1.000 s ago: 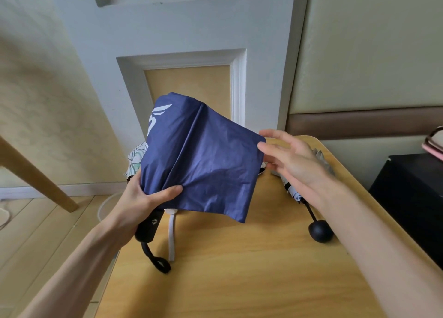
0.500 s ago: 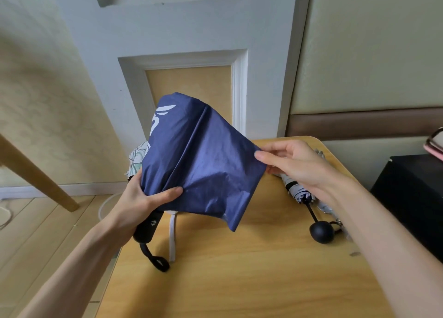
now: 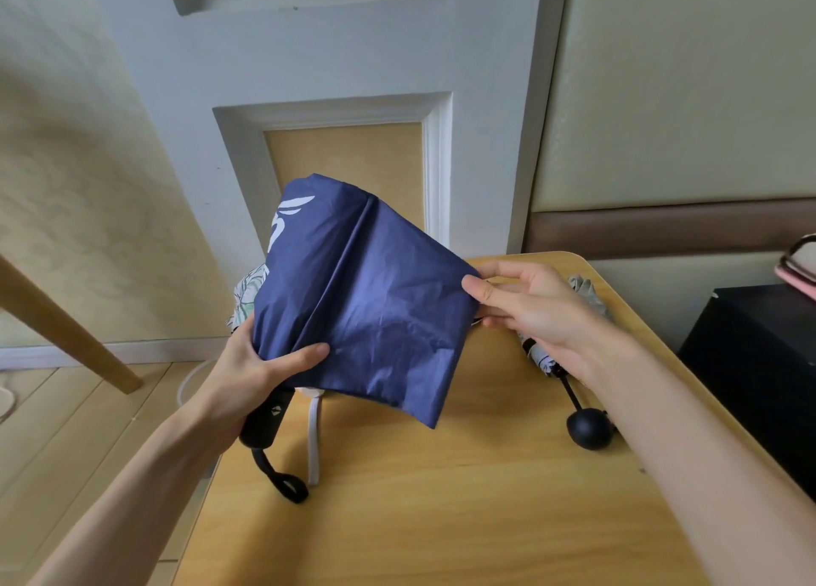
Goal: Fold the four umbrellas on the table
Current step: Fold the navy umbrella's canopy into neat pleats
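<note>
A navy blue umbrella (image 3: 353, 294) with a white logo is held above the wooden table (image 3: 441, 519). My left hand (image 3: 260, 364) grips its gathered canopy just above the black handle (image 3: 265, 422), whose wrist loop hangs down. My right hand (image 3: 530, 307) pinches the canopy's right edge and holds it out. A grey patterned umbrella (image 3: 587, 303) with a black ball handle (image 3: 589, 429) lies on the table behind my right wrist. A pale leaf-print umbrella (image 3: 247, 294) shows behind the blue one, mostly hidden, its white strap (image 3: 313, 440) hanging out below.
A black cabinet (image 3: 759, 373) stands to the right of the table, with a pink-edged thing (image 3: 799, 267) on top. A wooden leg (image 3: 57, 320) slants over the floor at the left. A white panelled wall is behind the table.
My right hand has gone from open beside the canopy to pinching its right edge, and has pulled the cloth out to the right. The left hand has kept its grip.
</note>
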Demonstrator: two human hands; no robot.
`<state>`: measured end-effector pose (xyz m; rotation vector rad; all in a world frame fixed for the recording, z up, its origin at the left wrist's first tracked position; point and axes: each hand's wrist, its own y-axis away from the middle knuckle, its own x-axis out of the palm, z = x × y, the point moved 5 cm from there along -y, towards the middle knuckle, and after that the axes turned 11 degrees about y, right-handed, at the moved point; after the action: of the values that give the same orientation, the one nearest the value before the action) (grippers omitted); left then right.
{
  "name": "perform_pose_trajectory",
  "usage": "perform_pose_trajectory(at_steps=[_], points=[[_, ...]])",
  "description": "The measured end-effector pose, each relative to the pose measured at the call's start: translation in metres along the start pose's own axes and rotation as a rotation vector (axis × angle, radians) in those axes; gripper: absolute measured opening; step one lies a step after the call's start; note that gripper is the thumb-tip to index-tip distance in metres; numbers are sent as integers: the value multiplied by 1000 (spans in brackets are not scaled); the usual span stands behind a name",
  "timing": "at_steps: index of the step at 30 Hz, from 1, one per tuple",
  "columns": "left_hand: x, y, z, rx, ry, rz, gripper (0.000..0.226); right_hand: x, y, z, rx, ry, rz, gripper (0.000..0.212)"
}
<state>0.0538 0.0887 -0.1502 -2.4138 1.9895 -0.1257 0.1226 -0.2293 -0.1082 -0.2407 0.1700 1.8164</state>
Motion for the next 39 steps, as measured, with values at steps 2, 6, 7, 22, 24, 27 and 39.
perform_pose_trajectory(at_steps=[2,6,7,22,24,27,39], points=[[1,0,0,3,3,8,76,-11,-1,2,-31,57,-129,16],[8,1,-1,8,14,18,66,-16,-4,-1,-52,-4,-132,18],[8,1,-1,8,14,12,66,-13,-4,-2,-46,-50,-74,18],[12,7,-1,-20,97,-3,73,-6,-3,-11,164,-277,-40,39],[11,5,-1,-16,84,-13,74,-7,-4,-15,158,-210,-114,28],[7,5,0,-14,65,-41,70,-16,-6,-14,90,-236,-294,12],[13,8,2,-13,51,-33,76,18,1,-5,116,-269,-135,26]])
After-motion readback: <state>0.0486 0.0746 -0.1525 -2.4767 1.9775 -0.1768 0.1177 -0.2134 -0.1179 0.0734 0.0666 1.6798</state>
